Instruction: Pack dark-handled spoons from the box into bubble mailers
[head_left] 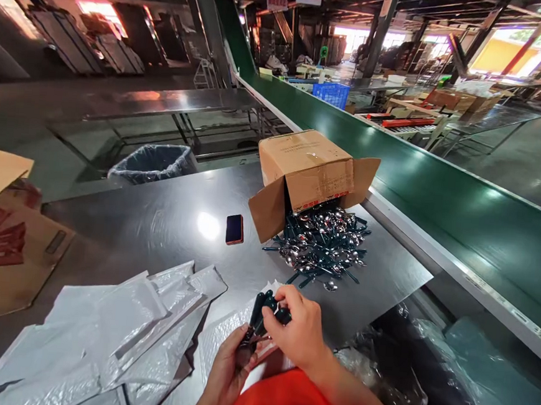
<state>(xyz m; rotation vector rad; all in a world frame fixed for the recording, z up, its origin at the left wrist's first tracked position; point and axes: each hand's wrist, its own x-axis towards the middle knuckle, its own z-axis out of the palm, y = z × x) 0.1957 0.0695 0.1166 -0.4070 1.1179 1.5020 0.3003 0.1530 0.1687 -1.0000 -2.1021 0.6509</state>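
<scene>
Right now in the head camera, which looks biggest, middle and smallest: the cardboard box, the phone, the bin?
1. cardboard box, clearly the largest.
2. bin with a liner, smaller in the picture, though it stands farther off and is partly hidden by the table, so its true size is unsure.
3. phone, smallest.

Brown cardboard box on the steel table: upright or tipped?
Tipped. The brown cardboard box lies on its side, flaps open, dark-handled spoons spilled out onto the steel table.
</scene>
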